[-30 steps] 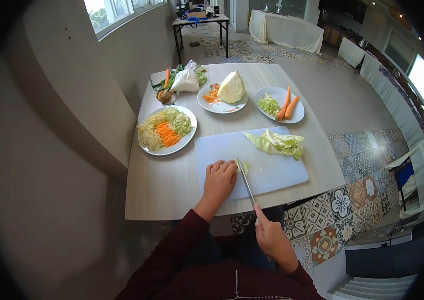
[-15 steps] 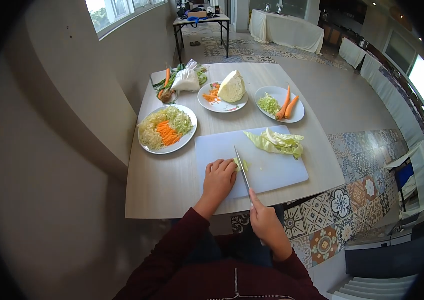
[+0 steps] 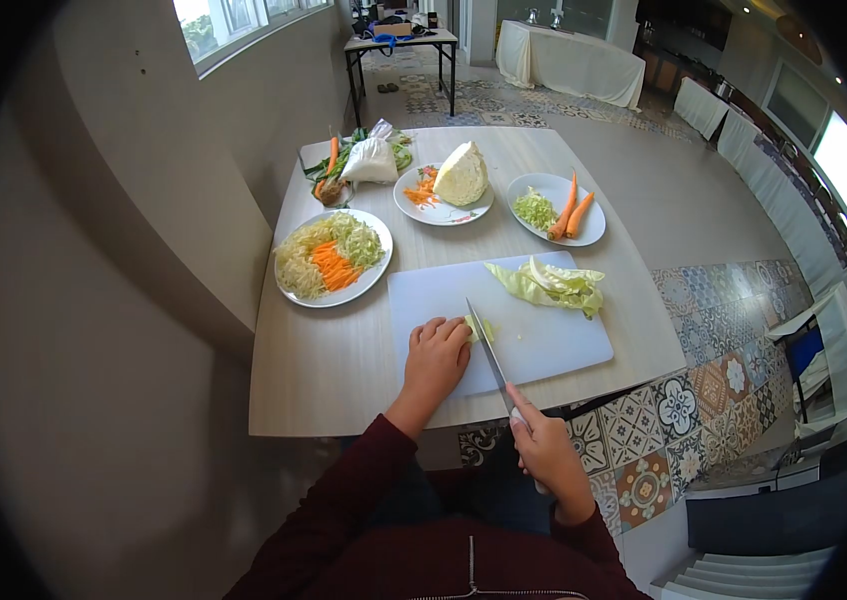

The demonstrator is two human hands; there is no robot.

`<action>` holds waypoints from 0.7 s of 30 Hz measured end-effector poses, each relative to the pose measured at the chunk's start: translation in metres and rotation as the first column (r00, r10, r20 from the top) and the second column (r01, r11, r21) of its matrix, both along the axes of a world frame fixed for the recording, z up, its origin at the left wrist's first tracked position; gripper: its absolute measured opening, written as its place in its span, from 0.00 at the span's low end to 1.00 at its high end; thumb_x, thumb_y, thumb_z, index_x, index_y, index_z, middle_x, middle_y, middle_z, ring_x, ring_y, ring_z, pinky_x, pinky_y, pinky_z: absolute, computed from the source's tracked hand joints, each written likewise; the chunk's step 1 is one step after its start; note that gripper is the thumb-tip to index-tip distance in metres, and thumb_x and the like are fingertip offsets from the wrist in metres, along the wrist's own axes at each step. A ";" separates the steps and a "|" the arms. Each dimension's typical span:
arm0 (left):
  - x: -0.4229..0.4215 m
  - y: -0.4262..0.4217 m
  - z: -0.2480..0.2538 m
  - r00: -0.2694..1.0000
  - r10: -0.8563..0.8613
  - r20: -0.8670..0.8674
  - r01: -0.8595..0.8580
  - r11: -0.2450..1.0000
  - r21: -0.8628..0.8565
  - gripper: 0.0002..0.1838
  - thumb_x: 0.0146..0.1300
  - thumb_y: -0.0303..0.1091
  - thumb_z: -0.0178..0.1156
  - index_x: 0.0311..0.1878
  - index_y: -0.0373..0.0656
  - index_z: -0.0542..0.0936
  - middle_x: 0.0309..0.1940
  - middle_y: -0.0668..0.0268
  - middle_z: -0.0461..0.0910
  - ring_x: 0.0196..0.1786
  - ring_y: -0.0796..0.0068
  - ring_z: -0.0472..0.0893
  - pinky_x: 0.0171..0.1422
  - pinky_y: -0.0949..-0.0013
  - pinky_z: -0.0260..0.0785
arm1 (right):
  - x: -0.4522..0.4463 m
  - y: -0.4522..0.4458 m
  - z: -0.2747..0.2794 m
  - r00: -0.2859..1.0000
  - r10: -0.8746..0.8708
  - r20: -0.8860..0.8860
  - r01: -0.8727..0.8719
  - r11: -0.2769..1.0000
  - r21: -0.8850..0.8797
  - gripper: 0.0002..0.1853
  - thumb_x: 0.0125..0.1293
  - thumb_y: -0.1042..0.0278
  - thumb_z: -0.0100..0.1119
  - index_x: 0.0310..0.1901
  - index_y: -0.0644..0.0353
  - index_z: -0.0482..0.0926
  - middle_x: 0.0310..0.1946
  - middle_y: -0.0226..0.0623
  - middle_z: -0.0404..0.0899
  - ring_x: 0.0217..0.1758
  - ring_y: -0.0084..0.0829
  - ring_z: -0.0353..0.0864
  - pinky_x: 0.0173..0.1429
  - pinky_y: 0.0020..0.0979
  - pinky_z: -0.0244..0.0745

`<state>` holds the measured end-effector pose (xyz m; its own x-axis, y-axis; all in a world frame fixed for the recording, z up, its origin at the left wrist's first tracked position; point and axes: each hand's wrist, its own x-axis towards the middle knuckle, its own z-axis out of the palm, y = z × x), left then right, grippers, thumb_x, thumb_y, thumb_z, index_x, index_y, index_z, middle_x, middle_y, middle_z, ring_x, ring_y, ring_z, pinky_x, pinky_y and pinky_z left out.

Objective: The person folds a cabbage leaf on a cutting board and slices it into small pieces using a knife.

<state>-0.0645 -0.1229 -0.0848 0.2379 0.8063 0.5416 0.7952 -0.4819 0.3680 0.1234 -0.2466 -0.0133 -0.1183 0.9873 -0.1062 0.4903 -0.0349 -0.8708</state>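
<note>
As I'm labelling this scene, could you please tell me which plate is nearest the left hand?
The left plate, bearing shredded vegetables; the middle plate and right plate both stand farther from the left hand.

Far back stand a white-draped table [image 3: 569,70] and a cluttered black-legged table [image 3: 441,37], what may be footwear [image 3: 383,88] lying near the latter.
</note>
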 end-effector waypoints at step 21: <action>0.001 0.002 -0.002 1.000 0.004 0.027 -0.004 1.000 0.010 0.10 0.61 0.33 0.64 0.45 0.47 0.82 0.52 0.68 0.83 0.58 0.60 0.78 0.63 0.54 0.65 | -0.001 -0.007 0.009 1.000 -0.007 -0.003 0.007 1.000 0.000 0.27 0.70 0.71 0.51 0.71 0.58 0.68 0.22 0.57 0.73 0.25 0.54 0.77 0.34 0.40 0.72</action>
